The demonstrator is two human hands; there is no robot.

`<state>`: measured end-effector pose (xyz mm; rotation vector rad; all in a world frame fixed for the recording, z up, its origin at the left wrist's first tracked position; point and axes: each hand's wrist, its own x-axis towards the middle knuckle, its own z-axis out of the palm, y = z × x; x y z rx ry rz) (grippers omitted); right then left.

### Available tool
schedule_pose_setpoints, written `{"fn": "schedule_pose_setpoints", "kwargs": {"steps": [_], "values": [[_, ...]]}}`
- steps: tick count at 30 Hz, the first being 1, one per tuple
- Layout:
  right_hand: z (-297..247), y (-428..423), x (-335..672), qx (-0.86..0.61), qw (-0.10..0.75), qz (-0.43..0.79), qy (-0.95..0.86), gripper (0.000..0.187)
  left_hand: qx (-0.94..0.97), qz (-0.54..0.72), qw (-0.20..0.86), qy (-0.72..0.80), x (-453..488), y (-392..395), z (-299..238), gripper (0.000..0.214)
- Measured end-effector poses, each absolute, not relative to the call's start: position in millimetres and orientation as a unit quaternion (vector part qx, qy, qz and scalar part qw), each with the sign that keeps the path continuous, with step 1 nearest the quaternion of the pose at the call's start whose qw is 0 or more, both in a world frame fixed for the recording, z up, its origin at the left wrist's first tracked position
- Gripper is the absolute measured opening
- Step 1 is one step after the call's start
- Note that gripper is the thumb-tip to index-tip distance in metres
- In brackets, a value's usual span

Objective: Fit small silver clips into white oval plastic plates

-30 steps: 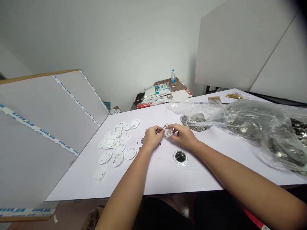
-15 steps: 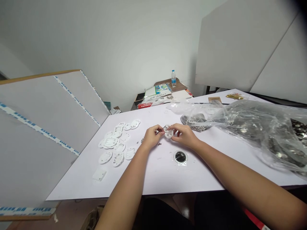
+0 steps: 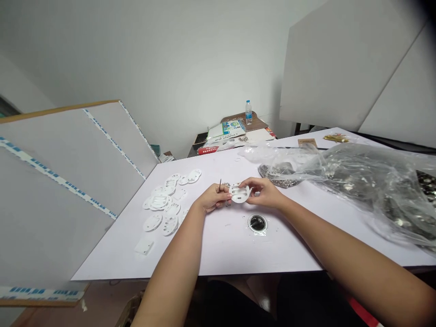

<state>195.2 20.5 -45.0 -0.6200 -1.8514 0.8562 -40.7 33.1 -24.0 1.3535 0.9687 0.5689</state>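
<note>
Over the table, my right hand (image 3: pixel 261 192) is closed on a round white plastic battery case (image 3: pixel 240 198), its slotted side facing me. My left hand (image 3: pixel 214 198) is closed on a thin dark tool (image 3: pixel 220 183) that sticks up from between its fingers. My left thumb and fingertips meet the left edge of the battery case. Small metal pieces (image 3: pixel 226 185) lie just behind my left fingers, partly hidden. More white battery cases (image 3: pixel 160 201) lie in a loose pile to the left, some overlapping, a few covered by my left forearm.
A white rectangular piece (image 3: pixel 144 246) lies at front left. Nearer me is a round black-centred fitting (image 3: pixel 257 223) taped to the table. Clear plastic bags of shiny metal parts (image 3: pixel 354 177) fill the right side. A water bottle (image 3: pixel 248 112) stands at the back; a panel (image 3: pixel 68 181) borders the left.
The dark tool has swung from pointing at the battery case to standing upright in my left hand. The case now tilts its slotted side towards me, and my left fingers are at its edge.
</note>
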Motion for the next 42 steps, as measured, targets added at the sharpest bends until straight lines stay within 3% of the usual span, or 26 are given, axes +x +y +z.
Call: {"fn": "schedule_pose_setpoints", "kwargs": {"steps": [10,24,28,34,42], "values": [[-43,17,192,-0.24,0.486,0.38,-0.749,0.036,0.573,0.288,0.673,0.368,-37,35,-37,0.044],[-47,21,196,-0.251,0.467,0.345,-0.774,0.038,0.606,0.302,0.633,0.376,-31,33,-39,0.046],[-48,25,200,-0.272,0.457,0.303,-0.791,0.04,0.634,0.28,0.573,0.437,-29,32,-33,0.04],[-50,33,209,-0.32,0.42,0.22,-0.821,0.046,0.72,0.298,0.395,0.486,-30,28,-18,0.036],[-51,32,210,-0.361,0.36,0.175,-0.842,0.051,0.823,0.175,0.26,0.473,-30,26,-23,0.021]]}}
